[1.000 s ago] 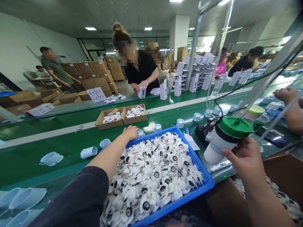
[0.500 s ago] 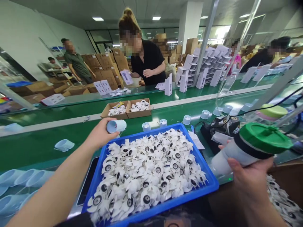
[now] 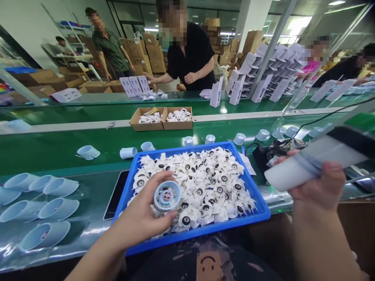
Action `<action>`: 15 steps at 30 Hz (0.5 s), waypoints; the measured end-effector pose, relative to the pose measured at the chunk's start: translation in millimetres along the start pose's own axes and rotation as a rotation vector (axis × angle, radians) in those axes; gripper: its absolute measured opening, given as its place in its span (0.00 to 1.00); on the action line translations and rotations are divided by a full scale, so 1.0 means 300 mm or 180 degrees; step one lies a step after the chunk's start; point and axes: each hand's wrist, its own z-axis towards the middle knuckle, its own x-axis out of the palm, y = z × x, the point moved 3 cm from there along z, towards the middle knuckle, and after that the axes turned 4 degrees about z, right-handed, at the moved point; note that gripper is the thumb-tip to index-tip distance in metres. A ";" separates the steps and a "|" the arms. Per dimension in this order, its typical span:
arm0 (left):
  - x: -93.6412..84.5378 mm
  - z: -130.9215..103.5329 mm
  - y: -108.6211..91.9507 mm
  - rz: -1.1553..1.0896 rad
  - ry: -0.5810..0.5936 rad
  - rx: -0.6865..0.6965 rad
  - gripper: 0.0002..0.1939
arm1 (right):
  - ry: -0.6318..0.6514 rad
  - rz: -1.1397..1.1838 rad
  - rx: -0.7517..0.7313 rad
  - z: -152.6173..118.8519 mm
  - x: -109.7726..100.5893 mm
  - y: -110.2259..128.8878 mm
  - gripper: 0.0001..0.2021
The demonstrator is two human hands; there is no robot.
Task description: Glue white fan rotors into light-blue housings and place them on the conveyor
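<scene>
My left hand (image 3: 146,210) is closed round a light blue round housing (image 3: 167,196), its open end facing up and showing parts inside. It is over a blue tray (image 3: 265,214) heaped with white fan blades (image 3: 205,191) that have dark hubs. On the right, my right hand (image 3: 322,179) grips a white bottle (image 3: 304,162) with a black band and a green lid, held tilted with its base toward the tray.
Blue cups (image 3: 43,234) stand at the left beside a dark tablet (image 3: 115,199). Small housings (image 3: 128,152) line the green belt (image 3: 58,148). Two cardboard boxes (image 3: 177,125) hold white parts. A person in black (image 3: 190,58) works across the belt.
My left hand has moved from the tray's far left corner to above the blades, the housing turned upward. The bottle has been tilted and shifted right. The person opposite has set down a white box.
</scene>
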 end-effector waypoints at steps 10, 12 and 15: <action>0.142 0.102 -0.278 -0.0218 0.0601 0.0625 0.23 | 0.2003 0.1422 0.1093 -0.164 0.509 0.105 0.25; 0.139 0.093 -0.282 -0.0326 0.0567 0.0606 0.22 | 0.2141 0.1342 0.1158 -0.174 0.516 0.099 0.24; 0.138 0.084 -0.276 -0.0399 0.0565 0.0517 0.23 | 0.2145 0.1488 0.1118 -0.177 0.510 0.100 0.20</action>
